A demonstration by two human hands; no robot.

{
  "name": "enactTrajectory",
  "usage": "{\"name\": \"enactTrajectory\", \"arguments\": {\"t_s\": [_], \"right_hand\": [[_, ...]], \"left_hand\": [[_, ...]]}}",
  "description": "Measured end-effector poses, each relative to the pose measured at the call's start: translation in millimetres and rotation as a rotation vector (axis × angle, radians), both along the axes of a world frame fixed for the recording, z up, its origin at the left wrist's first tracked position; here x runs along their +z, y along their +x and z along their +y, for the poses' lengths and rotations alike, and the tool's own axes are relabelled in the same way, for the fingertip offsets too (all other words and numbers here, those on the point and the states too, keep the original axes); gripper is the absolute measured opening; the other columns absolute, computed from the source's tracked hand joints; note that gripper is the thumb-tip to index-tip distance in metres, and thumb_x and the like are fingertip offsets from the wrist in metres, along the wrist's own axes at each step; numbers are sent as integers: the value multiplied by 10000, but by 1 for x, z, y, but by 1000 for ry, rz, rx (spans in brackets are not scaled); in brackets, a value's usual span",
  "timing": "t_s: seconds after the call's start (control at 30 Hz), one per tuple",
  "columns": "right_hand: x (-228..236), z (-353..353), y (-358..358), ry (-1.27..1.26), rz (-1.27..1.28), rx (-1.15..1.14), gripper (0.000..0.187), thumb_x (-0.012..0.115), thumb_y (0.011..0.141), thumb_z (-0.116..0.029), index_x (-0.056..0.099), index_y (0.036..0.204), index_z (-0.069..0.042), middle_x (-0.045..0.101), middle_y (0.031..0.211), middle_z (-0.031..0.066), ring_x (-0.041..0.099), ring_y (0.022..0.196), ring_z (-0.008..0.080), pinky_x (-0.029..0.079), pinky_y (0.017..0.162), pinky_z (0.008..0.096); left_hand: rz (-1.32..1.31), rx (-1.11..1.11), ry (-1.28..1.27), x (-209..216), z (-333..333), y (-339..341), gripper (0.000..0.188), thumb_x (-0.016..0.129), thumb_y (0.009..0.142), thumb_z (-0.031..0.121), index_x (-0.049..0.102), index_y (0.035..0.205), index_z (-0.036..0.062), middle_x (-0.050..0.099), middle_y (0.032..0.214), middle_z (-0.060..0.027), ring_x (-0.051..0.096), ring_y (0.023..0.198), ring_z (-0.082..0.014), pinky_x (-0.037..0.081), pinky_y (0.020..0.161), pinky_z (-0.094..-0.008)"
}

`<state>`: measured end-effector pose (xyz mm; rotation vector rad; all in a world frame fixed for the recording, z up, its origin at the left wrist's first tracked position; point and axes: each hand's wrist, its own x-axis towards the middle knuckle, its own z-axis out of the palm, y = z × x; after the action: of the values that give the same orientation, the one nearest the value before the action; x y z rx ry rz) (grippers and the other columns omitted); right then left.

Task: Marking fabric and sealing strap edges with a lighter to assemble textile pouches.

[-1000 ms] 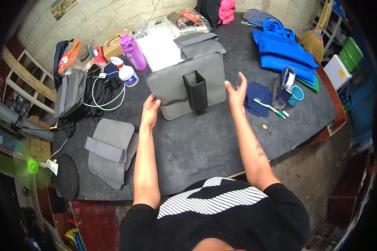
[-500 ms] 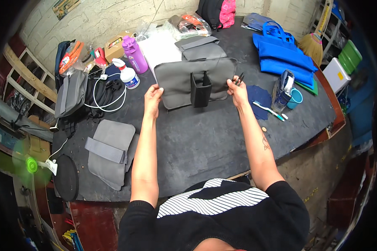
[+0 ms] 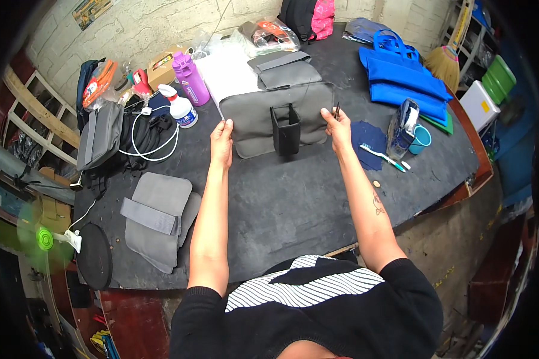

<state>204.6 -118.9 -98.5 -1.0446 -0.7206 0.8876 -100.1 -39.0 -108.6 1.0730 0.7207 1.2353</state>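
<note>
A grey fabric panel (image 3: 253,127) with rounded corners is held up over the dark tabletop, its broad face toward me. An open-topped black box pocket (image 3: 286,136) stands out from its middle. My left hand (image 3: 221,142) pinches the panel's left edge, thumb on the near face. At the opposite edge, my right hand (image 3: 339,130) grips the panel the same way. A slim dark pointed tool (image 3: 337,112) sticks up from the right hand's fingers; its kind is not clear. Behind the panel lie white sheets (image 3: 230,70) and another grey piece with a strap (image 3: 288,73).
Grey strapped pieces (image 3: 156,209) lie at left. Beyond them stand a white spray bottle (image 3: 182,110), a purple bottle (image 3: 190,81) and a coiled white cable (image 3: 139,143). At right are a toothbrush (image 3: 383,158), a dark blue cloth (image 3: 368,140), a blue cup (image 3: 421,140) and blue bags (image 3: 404,78).
The panel has shifted slightly left at its right edge, with my right hand. The dark tool now points more upright. Both hands keep their hold.
</note>
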Motion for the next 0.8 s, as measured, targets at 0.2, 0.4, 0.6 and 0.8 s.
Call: {"name": "enactTrajectory", "arguments": {"t_s": [0.2, 0.4, 0.6, 0.8], "right_hand": [[9, -13, -37, -54, -539, -493, 755, 828, 647, -254, 420, 1257, -74, 428, 1145, 127, 436, 1045, 243, 358, 907, 349], [-9, -25, -83, 35, -470, -308, 704, 830, 635, -194, 450, 1218, -84, 464, 991, 45, 444, 826, 150, 408, 733, 292], [-23, -33, -96, 178, -348, -211, 531, 750, 742, -137, 468, 1187, -70, 502, 901, 5, 448, 694, 79, 404, 635, 225], [-28, -46, -93, 188, -345, -182, 397, 692, 797, -137, 510, 1141, -58, 532, 889, 9, 485, 713, 65, 422, 657, 213]], "left_hand": [[-47, 25, 40, 12, -12, 15, 175, 561, 934, 236, 566, 817, 107, 491, 759, 77, 399, 700, -17, 319, 615, -205], [-124, 67, 87, 7, -7, 18, 172, 545, 944, 210, 577, 923, 43, 557, 884, 34, 461, 856, -58, 354, 825, -226], [-161, -26, 111, 2, 2, 14, 168, 556, 937, 200, 590, 982, 41, 589, 959, 22, 480, 903, -62, 351, 864, -232], [-159, -24, 112, 3, 3, 13, 185, 557, 936, 201, 588, 1009, 34, 591, 986, 8, 483, 934, -73, 346, 888, -241]]}}
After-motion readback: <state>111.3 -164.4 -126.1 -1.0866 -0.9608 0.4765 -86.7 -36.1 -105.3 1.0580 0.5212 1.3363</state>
